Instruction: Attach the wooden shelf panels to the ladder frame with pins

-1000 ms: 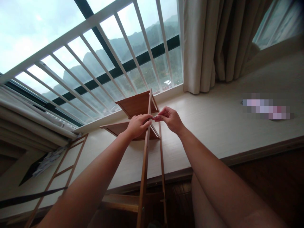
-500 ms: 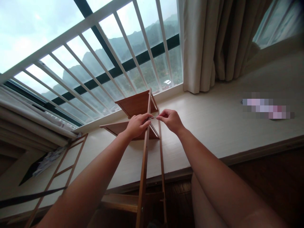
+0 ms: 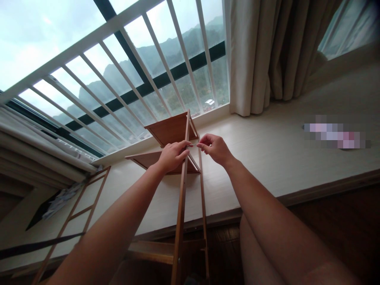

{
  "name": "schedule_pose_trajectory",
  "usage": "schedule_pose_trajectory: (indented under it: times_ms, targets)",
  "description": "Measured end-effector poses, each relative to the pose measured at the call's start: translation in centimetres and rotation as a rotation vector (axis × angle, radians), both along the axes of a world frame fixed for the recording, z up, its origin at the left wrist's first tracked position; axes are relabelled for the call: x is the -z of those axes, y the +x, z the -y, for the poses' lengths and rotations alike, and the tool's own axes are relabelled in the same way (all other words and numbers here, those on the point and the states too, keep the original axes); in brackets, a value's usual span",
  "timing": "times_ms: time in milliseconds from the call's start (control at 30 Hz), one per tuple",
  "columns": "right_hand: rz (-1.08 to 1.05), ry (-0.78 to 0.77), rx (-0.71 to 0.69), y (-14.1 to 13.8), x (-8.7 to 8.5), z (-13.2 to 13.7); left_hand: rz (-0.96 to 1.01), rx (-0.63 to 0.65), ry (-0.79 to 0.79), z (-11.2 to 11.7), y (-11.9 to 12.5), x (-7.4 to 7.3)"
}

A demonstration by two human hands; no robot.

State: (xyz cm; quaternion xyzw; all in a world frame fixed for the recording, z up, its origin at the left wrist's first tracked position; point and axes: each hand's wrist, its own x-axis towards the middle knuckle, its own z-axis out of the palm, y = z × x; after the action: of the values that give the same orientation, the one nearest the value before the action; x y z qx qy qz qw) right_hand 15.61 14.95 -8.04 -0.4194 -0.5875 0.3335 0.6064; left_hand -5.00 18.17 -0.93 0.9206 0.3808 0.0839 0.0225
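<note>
A brown wooden shelf rack (image 3: 181,206) lies tilted across the pale window ledge (image 3: 267,158), its long rails running toward me and two shelf boards (image 3: 170,130) at the far end. My left hand (image 3: 172,155) is curled round the nearer rail beside the lower board. My right hand (image 3: 214,147) pinches a thin metal tool (image 3: 193,145), whose tip meets the rail just by my left fingers. What the tip touches is too small to see.
A second ladder-like wooden side frame (image 3: 74,215) lies on the ledge at the left, near crumpled paper (image 3: 59,200). A white barred window (image 3: 118,71) stands behind, beige curtains (image 3: 267,55) at the right. A blurred-out item (image 3: 337,132) lies on the ledge's right.
My right hand has turned slightly at the wrist while staying at the rail with the thin tool. The left hand and the rack have hardly moved.
</note>
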Motion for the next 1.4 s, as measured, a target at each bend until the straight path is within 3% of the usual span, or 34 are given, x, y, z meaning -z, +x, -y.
schedule_pose_trajectory:
  times_ms: [167,800,1400]
  targets:
    - [0.232,0.152,0.151,0.5,-0.1,0.2,0.017,-0.002,-0.012,0.1,0.1,-0.1]
    - [0.469,0.403,0.310,0.0,-0.8,0.8,-0.003,-0.003,-0.005,0.1,0.1,-0.1]
    - [0.548,0.441,0.387,-0.3,-0.9,0.6,-0.022,0.002,0.017,0.0,0.1,0.0]
